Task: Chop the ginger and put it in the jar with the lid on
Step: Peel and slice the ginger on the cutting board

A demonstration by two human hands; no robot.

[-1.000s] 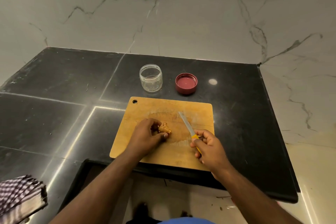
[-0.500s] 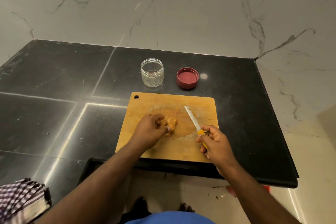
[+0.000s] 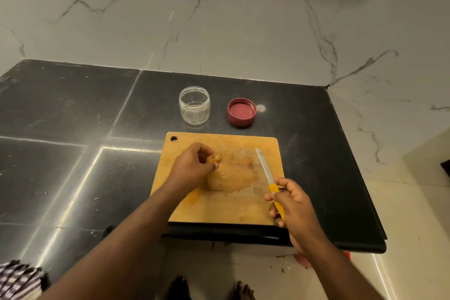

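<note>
Far left, at the bottom corner, a checked cloth [image 3: 17, 280] pokes into view on the black counter [image 3: 73, 109]. Moving in, the left hand [image 3: 192, 168] is down on the wooden cutting board [image 3: 219, 207], fingers curled around the piece of ginger [image 3: 215, 158], pinning it near the board's far-left part, with just a knob of it showing past the fingertips. Beside that hand there's a wet, pulpy smear [image 3: 224, 180] across the middle of the board. Up behind the board, the clear jar [image 3: 194, 105] stands upright and open on the counter, and just to its right the red lid [image 3: 241, 112] lies on its own, inside facing up, apart from the jar. Further right, the knife [image 3: 266, 173] angles across the board's right side, blade tip pointing away, and the right hand [image 3: 292, 204] has its fingers wrapped around the yellow handle, holding the blade clear of the ginger. A marble wall [image 3: 243, 31] rises behind it all.
</note>
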